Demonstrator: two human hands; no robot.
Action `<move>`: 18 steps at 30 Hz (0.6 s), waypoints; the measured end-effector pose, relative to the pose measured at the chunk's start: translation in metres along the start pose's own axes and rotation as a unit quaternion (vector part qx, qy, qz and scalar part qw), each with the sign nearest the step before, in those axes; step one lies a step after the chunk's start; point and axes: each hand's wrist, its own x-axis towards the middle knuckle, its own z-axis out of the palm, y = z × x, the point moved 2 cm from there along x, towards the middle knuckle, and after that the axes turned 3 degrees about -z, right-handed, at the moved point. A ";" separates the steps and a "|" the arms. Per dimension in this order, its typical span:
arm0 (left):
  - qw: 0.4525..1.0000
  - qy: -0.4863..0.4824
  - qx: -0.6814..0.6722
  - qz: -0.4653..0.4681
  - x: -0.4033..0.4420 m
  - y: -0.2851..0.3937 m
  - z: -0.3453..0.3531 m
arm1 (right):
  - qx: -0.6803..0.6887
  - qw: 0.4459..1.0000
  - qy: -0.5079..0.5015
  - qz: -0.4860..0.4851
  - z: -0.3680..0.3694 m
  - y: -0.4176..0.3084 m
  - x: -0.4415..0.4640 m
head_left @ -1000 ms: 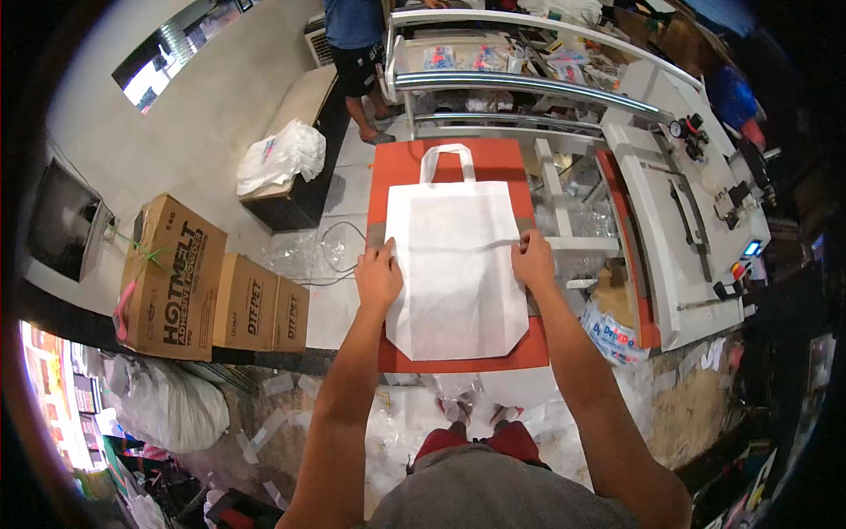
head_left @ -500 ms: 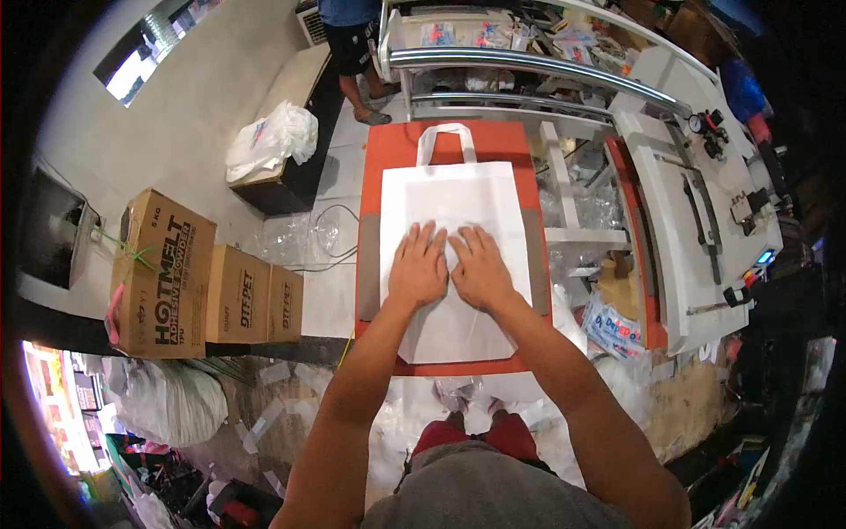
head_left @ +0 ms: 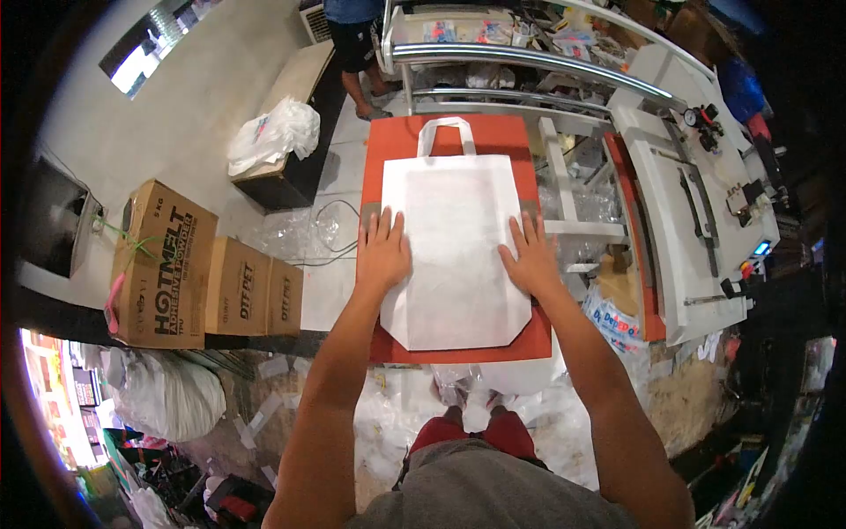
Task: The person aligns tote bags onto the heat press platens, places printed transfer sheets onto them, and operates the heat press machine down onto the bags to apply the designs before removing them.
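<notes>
I had a HOTMELT carton (head_left: 167,264) and two smaller DTF-PET cartons (head_left: 236,286) at left, dark screen (head_left: 55,220) at far left edge, bulging white sack (head_left: 167,397) lower left. Co-worker (head_left: 352,44) stood near top centre, just beside a bench (head_left: 300,84) upper left.

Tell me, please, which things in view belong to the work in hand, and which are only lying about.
Apparently in use:
white bag, lying flat
red pad beneath
left hand, right hand, at the bag's sides

Apparently lying about:
cartons
white pile
white sack
</notes>
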 end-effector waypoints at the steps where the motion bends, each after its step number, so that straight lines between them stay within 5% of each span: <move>1: 1.000 0.004 -0.004 0.004 -0.017 -0.006 -0.004 | 0.000 1.000 0.005 0.000 -0.001 0.003 -0.011; 5: 0.992 0.058 -0.102 -0.047 -0.114 -0.023 -0.053 | 0.111 0.988 0.090 0.059 -0.009 0.017 -0.084; 10: 0.958 -0.028 -0.226 -0.173 -0.160 -0.032 -0.052 | 0.310 0.921 -0.044 0.232 -0.026 -0.002 -0.135; 18: 0.939 -0.035 -0.258 -0.225 -0.147 -0.029 -0.031 | 0.301 0.935 -0.009 0.187 0.010 0.011 -0.119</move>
